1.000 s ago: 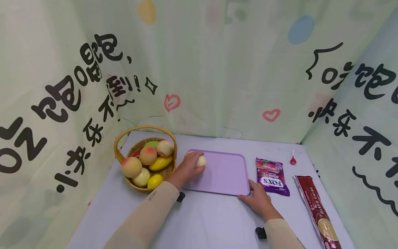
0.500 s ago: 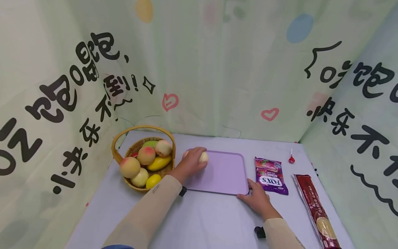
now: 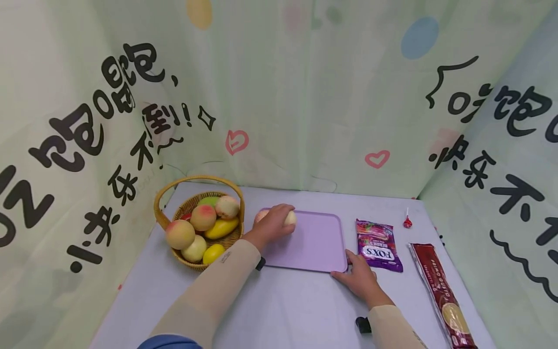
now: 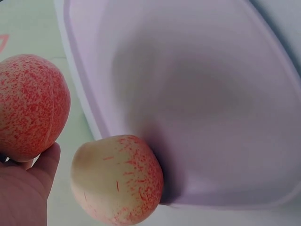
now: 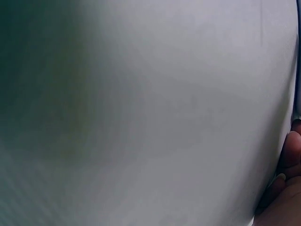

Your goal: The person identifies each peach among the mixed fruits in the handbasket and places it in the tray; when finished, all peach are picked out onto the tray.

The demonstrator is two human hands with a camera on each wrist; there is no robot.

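Note:
My left hand [image 3: 273, 224] holds a pale peach with red speckles [image 4: 33, 108] over the left part of the lilac tray [image 3: 314, 242]; the hand hides much of the peach in the head view. A second peach [image 4: 117, 181], cream and red, sits at the tray's back left corner, partly behind the hand in the head view. My right hand [image 3: 361, 278] grips the tray's front right corner, thumb along the front edge and fingers at the right side. In the right wrist view only a few blurred fingers [image 5: 292, 148] show at the right edge.
Left of the tray stands a wicker basket [image 3: 240, 232] with a tall handle, filled with several fruits. To the right lie a purple Fox's candy bag [image 3: 379, 245], a red lollipop [image 3: 407, 223] and a long maroon spaghetti packet [image 3: 442, 295]. Printed curtains enclose the table [image 3: 279, 310].
My left hand has shifted a little right and back over the tray with its peach, uncovering more of the peach at the corner. The right hand stays on the tray corner.

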